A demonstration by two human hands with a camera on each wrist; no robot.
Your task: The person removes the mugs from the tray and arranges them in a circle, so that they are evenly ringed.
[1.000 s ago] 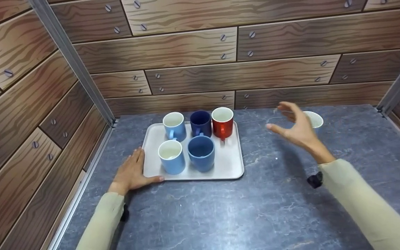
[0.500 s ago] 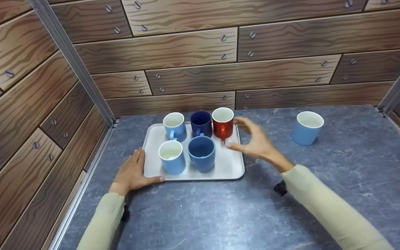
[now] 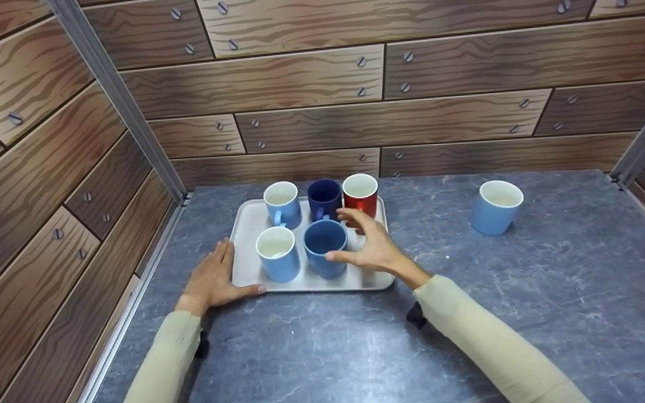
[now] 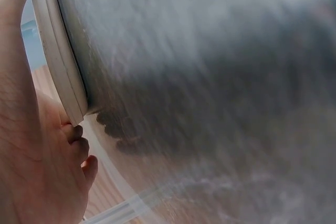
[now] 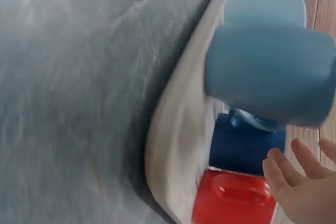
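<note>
My left hand (image 3: pixel 209 280) rests against the front left corner of a white tray (image 3: pixel 244 263), thumb along the front edge and fingers along the left side. In the left wrist view the tray's rim (image 4: pixel 59 51) lies beside the palm. Over the tray's right part, my right hand (image 3: pixel 378 250) spreads thumb and fingers about a medium-blue mug (image 3: pixel 325 267). The right wrist view shows the fingers (image 5: pixel 278 169) apart from that mug (image 5: pixel 268 72). Left of it stands a light-blue mug (image 3: pixel 281 268) with a white inside.
Along the tray's back stand another light-blue mug (image 3: pixel 290 214), a navy mug (image 3: pixel 322 197) and a red mug (image 3: pixel 367 205), partly behind my right fingers. One more light-blue mug (image 3: pixel 492 215) stands on the grey table (image 3: pixel 322 358) at right. Wood-patterned walls (image 3: pixel 322 126) enclose the table.
My right hand has moved left from beside the light-blue mug on the table, past the red mug, to the medium-blue mug. The left hand and tray have stayed put.
</note>
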